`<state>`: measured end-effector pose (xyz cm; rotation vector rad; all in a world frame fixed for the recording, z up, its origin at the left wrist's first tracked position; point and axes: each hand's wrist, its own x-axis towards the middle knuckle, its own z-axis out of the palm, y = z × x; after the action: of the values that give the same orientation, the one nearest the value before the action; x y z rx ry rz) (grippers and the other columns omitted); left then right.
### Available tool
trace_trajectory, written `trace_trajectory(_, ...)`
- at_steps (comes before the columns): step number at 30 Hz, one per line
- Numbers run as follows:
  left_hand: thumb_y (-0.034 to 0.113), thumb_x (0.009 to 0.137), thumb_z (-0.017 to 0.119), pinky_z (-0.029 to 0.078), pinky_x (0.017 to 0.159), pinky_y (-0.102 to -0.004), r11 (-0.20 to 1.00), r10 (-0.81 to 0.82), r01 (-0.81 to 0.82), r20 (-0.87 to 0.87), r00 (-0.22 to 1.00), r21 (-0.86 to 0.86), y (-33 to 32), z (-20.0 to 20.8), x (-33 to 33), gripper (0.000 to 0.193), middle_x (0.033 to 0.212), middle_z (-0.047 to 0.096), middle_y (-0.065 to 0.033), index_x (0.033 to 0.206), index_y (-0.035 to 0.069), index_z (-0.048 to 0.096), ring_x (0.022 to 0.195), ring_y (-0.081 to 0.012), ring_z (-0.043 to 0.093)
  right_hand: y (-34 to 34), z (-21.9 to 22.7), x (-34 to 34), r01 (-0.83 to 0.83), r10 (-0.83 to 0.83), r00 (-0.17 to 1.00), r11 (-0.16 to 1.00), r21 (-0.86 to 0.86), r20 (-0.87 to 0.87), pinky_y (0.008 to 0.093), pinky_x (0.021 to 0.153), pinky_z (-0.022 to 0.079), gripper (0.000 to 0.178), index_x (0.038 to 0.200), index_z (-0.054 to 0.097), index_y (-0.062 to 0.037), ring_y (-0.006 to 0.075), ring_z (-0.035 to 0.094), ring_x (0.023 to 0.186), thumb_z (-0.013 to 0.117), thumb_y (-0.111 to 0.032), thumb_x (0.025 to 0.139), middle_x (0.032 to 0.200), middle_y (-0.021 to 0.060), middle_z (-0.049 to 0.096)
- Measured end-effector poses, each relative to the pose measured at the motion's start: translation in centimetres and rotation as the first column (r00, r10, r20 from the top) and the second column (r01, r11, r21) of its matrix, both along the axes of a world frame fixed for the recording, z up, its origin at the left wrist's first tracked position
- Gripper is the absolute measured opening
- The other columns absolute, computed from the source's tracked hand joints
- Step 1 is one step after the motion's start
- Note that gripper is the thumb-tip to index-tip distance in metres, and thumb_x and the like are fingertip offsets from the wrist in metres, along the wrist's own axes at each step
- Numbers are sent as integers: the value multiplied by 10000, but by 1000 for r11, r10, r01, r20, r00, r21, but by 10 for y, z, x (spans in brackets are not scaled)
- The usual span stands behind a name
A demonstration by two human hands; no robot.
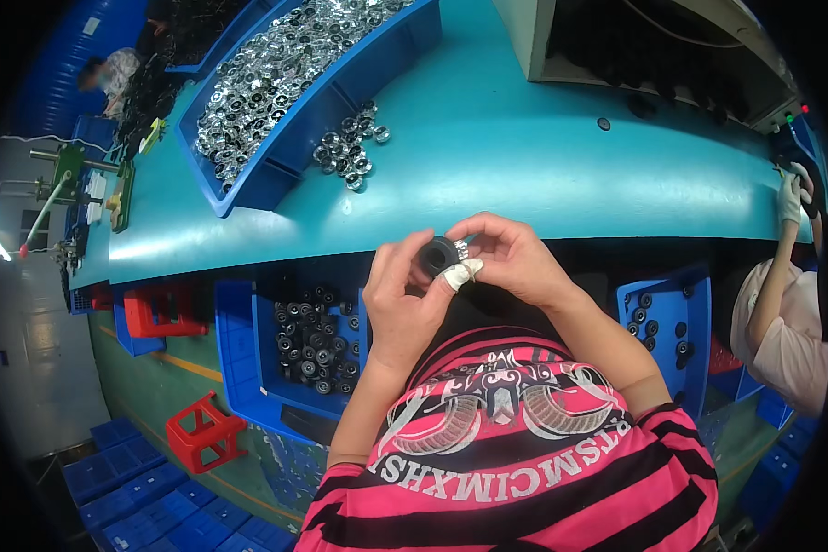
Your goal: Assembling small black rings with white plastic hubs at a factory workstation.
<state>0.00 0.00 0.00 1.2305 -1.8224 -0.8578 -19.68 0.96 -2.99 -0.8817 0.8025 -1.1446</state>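
Observation:
Just off the table's near edge, my left hand [401, 299] grips a black ring-shaped part [440, 255] with a round hole, its thumb wrapped in white. My right hand [517, 265] pinches a small shiny silver part [462, 249] against the ring's right side. How far the two parts fit together is hidden by my fingers. Beyond my hands, a loose cluster of similar silver parts with dark centres [347, 147] lies on the teal table [451, 152].
A long blue bin [290, 138] heaped with silver parts stands at the back left. Blue bins of black wheel-like parts flank me, one at left [239, 359], one at right [699, 317]. A co-worker's gloved hand [790, 198] is at far right. A red stool [204, 432] stands lower left.

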Motion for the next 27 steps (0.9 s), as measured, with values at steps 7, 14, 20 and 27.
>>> trace_trajectory(7, 72, 785, 928, 523, 649, -214, 1000, -15, 16, -23, 1000, 8, -2, 0, 1, 552, 1017, 605, -36, 1285, -2, 707, 772, -74, 602, -2, -2, 4, 1, -1, 1000, 996, 85, 7, 275, 883, 566, 387, 1295, 668, 20, 110, 693, 991, 721, 12, 912, 1130, 65, 728)
trace_trajectory(14, 81, 694, 951, 452, 590, -254, 993, 55, -43, 106, 993, -110, -2, 9, -3, 571, 910, 593, -5, 1230, 60, 757, 682, -88, 523, -3, -4, 8, -6, 1, 999, 993, 114, 43, 294, 922, 578, 397, 1313, 655, 39, 148, 716, 1041, 680, 36, 917, 1156, 96, 738)
trace_trajectory(20, 67, 658, 941, 432, 583, -258, 991, 86, -74, 116, 990, -108, 0, 11, -5, 595, 879, 574, -4, 1225, 79, 762, 658, -92, 499, -3, -5, 9, -8, 3, 999, 992, 127, 38, 298, 933, 579, 421, 1319, 654, 40, 154, 718, 1064, 663, 67, 899, 1166, 100, 738)
trace_trajectory(27, 98, 678, 963, 430, 591, -247, 994, 93, -87, 88, 992, -70, 0, 7, -4, 581, 872, 561, 7, 1219, 62, 754, 667, -82, 490, -2, -3, 9, -1, -4, 999, 992, 130, 37, 295, 925, 579, 410, 1307, 664, 36, 150, 718, 1053, 662, 66, 898, 1165, 99, 739)
